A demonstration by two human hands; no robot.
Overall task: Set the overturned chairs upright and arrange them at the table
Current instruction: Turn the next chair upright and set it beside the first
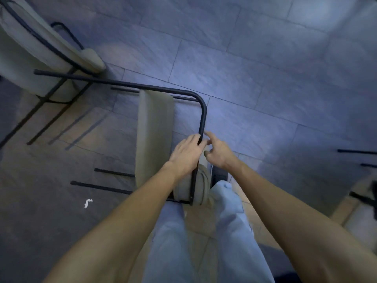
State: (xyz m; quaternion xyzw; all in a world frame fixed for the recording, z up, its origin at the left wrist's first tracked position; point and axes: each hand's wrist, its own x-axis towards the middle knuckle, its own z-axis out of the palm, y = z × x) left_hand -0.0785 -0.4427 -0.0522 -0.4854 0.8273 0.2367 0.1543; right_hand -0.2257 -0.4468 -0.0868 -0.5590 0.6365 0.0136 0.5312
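Righting step: left hand (184,154) grips the black frame (202,119) of the overturned chair (153,129), right hand (217,152) open beside it; next, grip and lift upright.

Both forearms bare to the frame edge, no sleeves, watch or rings on the left hand (184,155) or right hand (219,151). Legs in loose pale blue trousers (230,231), creased. One dark shoe (219,175) pokes out below the hem.
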